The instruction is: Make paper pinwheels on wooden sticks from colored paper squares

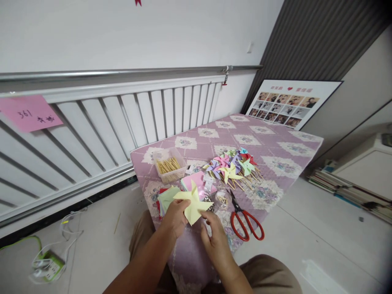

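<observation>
A pale yellow paper pinwheel with its corners folded in is pinched in my left hand, above the near end of the table. At the pinwheel's lower right edge is my right hand. Its thumb and index finger are apart, and the index fingertip is at the paper or just beside it. Folded green paper pieces lie left of the pinwheel, partly covered by it. Just behind it are pink paper sheets. A small round container with tiny gold-coloured pieces stands to the right, next to red-handled scissors.
A clear plastic box of wooden sticks stands at the table's left side. Several finished colourful pinwheels on sticks lie in a pile. A radiator runs along the wall, and a photo board leans at the far end.
</observation>
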`<state>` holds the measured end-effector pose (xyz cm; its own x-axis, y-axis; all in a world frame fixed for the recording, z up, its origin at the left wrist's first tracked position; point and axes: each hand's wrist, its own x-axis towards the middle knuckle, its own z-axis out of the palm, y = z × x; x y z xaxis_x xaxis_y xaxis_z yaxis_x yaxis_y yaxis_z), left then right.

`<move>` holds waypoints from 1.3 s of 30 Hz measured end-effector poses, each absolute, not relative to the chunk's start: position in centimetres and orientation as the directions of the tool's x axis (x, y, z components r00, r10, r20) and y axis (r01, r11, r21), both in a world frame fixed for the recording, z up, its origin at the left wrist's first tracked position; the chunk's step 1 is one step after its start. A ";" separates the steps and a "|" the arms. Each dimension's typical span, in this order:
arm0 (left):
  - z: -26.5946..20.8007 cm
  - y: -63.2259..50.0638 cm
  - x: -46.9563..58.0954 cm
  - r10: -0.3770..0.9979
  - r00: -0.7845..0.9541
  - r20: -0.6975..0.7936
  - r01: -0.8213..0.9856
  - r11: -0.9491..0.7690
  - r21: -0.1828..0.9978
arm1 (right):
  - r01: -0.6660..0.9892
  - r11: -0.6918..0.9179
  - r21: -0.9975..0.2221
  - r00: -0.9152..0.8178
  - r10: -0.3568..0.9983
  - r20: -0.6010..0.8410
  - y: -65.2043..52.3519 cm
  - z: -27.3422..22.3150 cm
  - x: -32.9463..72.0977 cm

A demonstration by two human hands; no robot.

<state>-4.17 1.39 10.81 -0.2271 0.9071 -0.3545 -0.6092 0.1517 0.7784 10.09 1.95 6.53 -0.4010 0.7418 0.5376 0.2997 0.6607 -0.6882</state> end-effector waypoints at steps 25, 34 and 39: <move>11.1 0.5 -2.3 0.908 -0.242 -0.342 -0.634 0.119 0.764 | 0.166 0.298 -0.940 -0.269 0.931 0.248 1.7 10.4 9.1; 11.8 -0.1 -1.7 0.919 -0.236 -0.315 -0.669 0.082 0.739 | 0.186 0.279 -0.942 -0.215 0.947 0.238 2.1 10.1 8.7; 11.9 -0.1 -1.6 0.912 -0.247 -0.328 -0.672 0.083 0.735 | 0.239 0.307 -0.921 -0.212 0.942 0.259 2.2 9.9 8.7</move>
